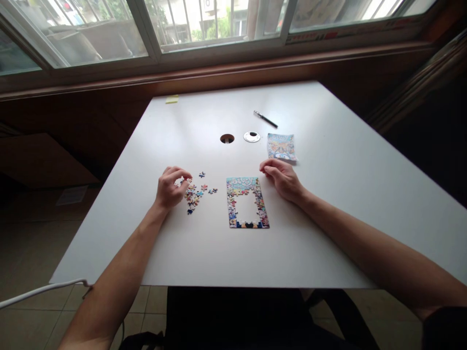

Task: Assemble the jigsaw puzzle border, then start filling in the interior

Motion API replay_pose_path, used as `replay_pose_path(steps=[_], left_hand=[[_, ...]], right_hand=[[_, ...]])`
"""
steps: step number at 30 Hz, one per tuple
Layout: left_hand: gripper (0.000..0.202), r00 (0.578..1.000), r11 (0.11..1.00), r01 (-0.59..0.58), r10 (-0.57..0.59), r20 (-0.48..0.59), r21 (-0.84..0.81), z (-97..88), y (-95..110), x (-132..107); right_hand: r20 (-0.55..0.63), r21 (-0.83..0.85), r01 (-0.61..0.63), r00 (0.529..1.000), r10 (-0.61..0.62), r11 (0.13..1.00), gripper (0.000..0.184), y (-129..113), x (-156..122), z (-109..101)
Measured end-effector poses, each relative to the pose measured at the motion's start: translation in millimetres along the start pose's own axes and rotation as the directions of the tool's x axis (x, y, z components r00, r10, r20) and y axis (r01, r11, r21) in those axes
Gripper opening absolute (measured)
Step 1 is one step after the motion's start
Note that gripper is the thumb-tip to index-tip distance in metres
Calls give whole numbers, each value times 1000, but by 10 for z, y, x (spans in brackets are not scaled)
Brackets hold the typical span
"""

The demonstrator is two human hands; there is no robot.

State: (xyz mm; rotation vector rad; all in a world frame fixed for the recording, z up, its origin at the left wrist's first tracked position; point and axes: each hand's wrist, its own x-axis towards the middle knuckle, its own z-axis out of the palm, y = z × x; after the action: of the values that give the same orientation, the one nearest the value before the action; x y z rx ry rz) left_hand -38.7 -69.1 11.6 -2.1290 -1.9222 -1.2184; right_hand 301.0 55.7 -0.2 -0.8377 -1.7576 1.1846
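My left hand [170, 187] is over the left side of a loose heap of jigsaw pieces [193, 197], thumb and forefinger drawn together in a pinch. Whatever sits between those fingertips is too small to make out. To the right lies a partly assembled jigsaw puzzle [264, 214], its colourful border joined around a bare pale middle. Just past its upper right corner, my right hand [282, 179] rests on the table with curled fingers. Its palm side is hidden, so I cannot see whether it holds anything. One jigsaw piece [202, 174] lies apart above the heap.
A crumpled picture sheet [280, 147] lies beyond my right hand, with a black pen [265, 119] behind it. The white table [189, 257] has a round cable hole [226, 139] beside its loose cover [251, 137]. A yellow sticky note [171, 99] is near the far edge.
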Motion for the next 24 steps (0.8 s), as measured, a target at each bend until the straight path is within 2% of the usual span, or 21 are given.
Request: replay_pose_path(steps=[9, 13, 16, 20, 24], left_hand=[[17, 999, 1000, -5, 4, 51, 22, 10, -17, -35], [19, 999, 999, 40, -40, 11, 22, 3, -26, -34], [20, 996, 996, 92, -92, -4, 2, -11, -40, -27], [22, 991, 991, 131, -132, -10, -27, -22, -66, -31], [22, 984, 982, 177, -177, 5, -64, -37, -90, -41]], right_hand=[[-12, 198, -25, 1000, 28, 980, 19, 89, 18, 9], [-30, 342, -37, 998, 50, 939, 20, 35, 46, 17], [-24, 462, -56, 997, 75, 885, 31, -17, 54, -10], [43, 494, -86, 996, 74, 865, 48, -48, 45, -69], [70, 562, -129, 992, 108, 817, 48, -45, 47, -92]])
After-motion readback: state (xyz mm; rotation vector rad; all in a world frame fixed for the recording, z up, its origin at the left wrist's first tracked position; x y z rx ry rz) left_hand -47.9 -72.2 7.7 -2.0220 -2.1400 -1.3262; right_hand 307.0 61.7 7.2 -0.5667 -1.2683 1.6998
